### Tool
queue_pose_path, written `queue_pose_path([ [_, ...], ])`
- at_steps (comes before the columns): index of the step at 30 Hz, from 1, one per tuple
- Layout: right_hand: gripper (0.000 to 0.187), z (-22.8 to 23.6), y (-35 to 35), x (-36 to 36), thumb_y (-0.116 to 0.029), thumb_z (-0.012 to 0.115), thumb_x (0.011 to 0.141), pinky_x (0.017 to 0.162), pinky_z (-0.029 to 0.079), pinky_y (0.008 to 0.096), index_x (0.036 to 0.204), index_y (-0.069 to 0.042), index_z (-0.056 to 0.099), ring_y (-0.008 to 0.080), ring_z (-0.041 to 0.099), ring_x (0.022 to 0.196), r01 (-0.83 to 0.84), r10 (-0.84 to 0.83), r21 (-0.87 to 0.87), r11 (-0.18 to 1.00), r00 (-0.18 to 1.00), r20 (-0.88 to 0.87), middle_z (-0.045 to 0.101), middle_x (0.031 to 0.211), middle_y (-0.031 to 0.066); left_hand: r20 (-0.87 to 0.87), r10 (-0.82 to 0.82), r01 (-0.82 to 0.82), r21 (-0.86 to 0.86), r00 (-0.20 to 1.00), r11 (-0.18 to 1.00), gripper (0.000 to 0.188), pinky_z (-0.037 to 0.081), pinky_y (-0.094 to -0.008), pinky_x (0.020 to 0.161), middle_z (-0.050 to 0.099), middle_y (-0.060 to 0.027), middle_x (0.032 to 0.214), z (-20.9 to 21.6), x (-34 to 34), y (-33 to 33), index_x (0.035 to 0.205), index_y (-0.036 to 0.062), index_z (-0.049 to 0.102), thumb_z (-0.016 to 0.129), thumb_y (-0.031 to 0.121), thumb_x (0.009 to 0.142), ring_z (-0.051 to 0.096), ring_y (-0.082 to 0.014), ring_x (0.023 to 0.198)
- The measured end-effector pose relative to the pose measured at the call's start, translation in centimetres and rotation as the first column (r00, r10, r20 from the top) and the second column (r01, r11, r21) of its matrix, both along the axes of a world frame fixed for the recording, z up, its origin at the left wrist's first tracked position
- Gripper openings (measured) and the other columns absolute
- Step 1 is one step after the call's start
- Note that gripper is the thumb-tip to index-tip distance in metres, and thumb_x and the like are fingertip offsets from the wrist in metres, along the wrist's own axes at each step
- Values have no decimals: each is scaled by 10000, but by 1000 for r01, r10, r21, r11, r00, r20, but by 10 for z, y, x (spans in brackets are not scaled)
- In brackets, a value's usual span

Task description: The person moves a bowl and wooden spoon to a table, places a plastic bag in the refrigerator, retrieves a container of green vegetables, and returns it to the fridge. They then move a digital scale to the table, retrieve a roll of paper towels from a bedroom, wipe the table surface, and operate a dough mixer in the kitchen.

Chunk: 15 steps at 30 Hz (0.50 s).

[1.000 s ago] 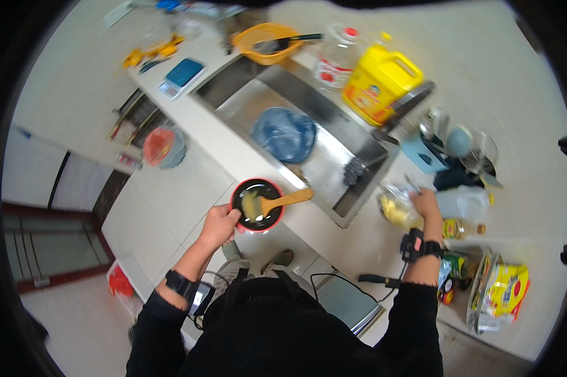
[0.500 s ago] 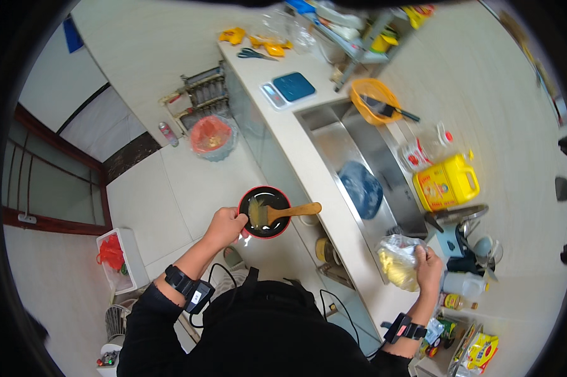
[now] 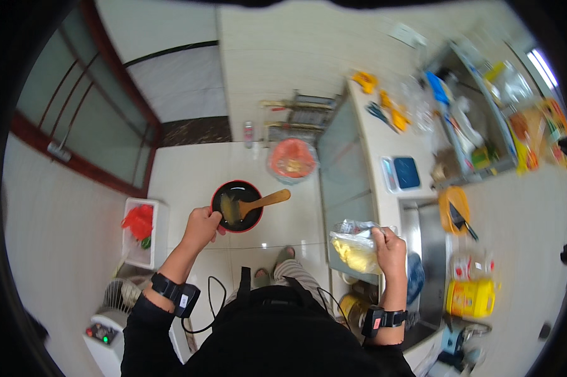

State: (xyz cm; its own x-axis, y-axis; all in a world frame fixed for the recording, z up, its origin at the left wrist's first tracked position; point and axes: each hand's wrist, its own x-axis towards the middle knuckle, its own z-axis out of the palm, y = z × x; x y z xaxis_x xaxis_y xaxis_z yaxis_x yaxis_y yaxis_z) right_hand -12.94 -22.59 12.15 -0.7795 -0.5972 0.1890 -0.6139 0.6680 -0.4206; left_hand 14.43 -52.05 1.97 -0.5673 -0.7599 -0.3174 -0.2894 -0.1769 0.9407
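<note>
My left hand (image 3: 201, 227) is closed on the rim of a round bowl (image 3: 238, 227), black inside with a red rim, held out over the floor. A flat brush lies across the bowl; its bristles rest inside and its wooden handle (image 3: 272, 199) sticks out over the right rim. Some clear liquid seems to glint in the bowl. In my right hand (image 3: 391, 251), pinched by its gathered top, hangs a clear plastic bag (image 3: 357, 250) with yellow pieces inside. It hangs in front of the cabinet, left of the sink.
At right runs a counter (image 3: 384, 141) with scissors (image 3: 381, 115), a kitchen scale (image 3: 401, 173) and a metal sink (image 3: 431, 270). A red-lined bin (image 3: 292, 161) stands on the floor ahead. A white box (image 3: 139, 254) with a red bag sits at left, near a brown-framed door (image 3: 98, 113).
My view has turned left, toward the bin and the door. The plastic bag has gone from beside the sink to in front of the cabinet. Both hands keep their holds.
</note>
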Motion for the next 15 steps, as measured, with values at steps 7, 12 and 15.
queue_pose_path([
  [7,271,-6,-162,-37,-326,574,869,569,470,381,869,-67,653,351,608,638,-299,300,34,954,953,-41,606,675,179,-68,318,-310,116,946,944,226,369,-243,349,599,-115,578,-6,27,-85,779,-61,599,474,114,849,492,-121,390],
  [12,217,-4,-293,-58,-292,631,827,529,473,386,837,-77,658,338,599,587,-523,521,-21,852,852,-54,599,641,163,-10,511,-500,182,860,846,230,338,-241,337,599,-136,562,12,27,-153,823,-73,600,467,111,858,443,-120,341],
  [15,210,0,-381,-55,-292,635,822,521,472,395,813,-83,653,328,596,577,-681,673,-7,733,725,-147,598,632,152,-1,591,-580,196,806,791,233,334,-238,336,599,-141,559,20,27,-196,817,-82,594,463,107,855,438,-119,338],
])
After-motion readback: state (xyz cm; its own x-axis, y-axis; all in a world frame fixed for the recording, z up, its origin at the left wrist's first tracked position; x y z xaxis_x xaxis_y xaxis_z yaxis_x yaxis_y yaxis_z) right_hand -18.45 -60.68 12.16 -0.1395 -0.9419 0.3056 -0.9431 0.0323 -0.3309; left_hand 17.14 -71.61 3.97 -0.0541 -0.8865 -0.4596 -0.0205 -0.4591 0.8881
